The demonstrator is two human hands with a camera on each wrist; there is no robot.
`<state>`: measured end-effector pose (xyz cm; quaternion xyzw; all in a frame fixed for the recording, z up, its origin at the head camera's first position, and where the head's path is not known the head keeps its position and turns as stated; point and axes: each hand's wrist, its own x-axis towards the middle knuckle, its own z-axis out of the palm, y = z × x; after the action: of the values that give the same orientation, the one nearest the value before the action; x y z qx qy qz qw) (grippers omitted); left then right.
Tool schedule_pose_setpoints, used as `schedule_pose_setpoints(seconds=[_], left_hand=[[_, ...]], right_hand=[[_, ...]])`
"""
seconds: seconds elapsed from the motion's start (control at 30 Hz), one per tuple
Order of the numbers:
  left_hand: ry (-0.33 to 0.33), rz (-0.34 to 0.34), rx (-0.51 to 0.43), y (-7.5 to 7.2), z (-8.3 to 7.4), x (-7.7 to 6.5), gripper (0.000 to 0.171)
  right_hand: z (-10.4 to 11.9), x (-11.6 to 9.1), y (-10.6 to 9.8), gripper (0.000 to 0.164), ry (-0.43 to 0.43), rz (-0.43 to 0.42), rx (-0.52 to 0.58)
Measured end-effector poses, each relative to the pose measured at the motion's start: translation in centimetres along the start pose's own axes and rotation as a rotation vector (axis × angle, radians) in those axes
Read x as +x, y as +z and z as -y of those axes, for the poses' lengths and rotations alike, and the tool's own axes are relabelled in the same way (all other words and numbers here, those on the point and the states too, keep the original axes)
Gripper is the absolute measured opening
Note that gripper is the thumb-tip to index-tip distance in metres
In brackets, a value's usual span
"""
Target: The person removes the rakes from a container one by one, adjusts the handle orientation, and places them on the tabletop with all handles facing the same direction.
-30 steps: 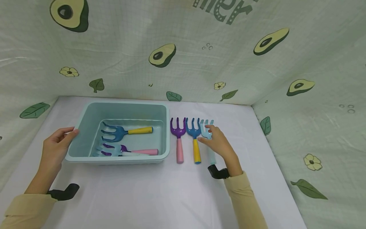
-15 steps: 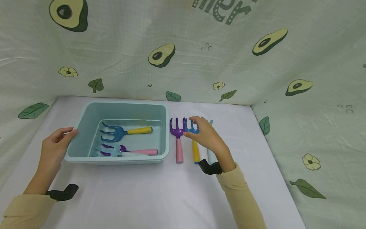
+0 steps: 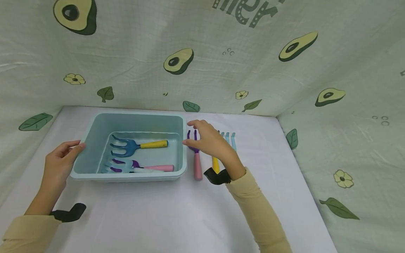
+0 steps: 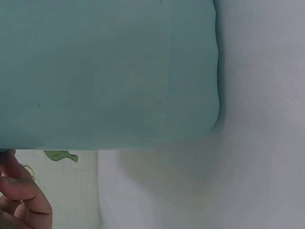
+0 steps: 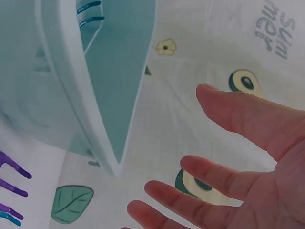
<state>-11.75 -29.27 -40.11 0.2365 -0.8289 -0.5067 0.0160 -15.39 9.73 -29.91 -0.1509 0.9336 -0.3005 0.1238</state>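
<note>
My left hand (image 3: 60,163) grips the left rim of a light teal plastic bin (image 3: 139,122), thumb over the edge. In the left wrist view, its curled fingers (image 4: 24,191) show beside the bin's side wall (image 4: 105,71). My right hand (image 3: 209,140) is over the table by the bin's right rim, its fingers spread and holding nothing. The right wrist view shows a gap between it and the rim (image 5: 71,90). Beneath this hand lies a purple hand rake with a pink handle (image 3: 198,165), partly covered.
A blue rake with a yellow handle (image 3: 216,164) and a light blue rake (image 3: 233,140) lie alongside, partly hidden. Inside the bin are a blue rake (image 3: 129,147), a purple rake with a pink handle (image 3: 162,168) and a light blue rake (image 3: 126,167). Patterned cloth hangs behind (image 3: 142,77).
My right hand has moved left, from over the light blue rake, across the blue one, to the bin's right rim. My left hand stays on the left rim.
</note>
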Motion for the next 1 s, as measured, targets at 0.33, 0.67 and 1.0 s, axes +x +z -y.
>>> schedule_pose_setpoints(seconds=[0.33, 0.67, 1.0], left_hand=[[0.011, 0.008, -0.038, -0.2, 0.1, 0.0, 0.04], [0.02, 0.009, -0.052, -0.3, 0.0, -0.1, 0.04], [0.031, 0.006, -0.055, -0.2, 0.0, -0.1, 0.035]], right_hand=[[3.0, 1.6, 0.8, 0.06, -0.055, 0.077, -0.062], [5.1, 4.1, 2.1, 0.06, -0.084, 0.118, -0.152], [6.0, 7.4, 3.8, 0.057, -0.111, 0.23, -0.241]])
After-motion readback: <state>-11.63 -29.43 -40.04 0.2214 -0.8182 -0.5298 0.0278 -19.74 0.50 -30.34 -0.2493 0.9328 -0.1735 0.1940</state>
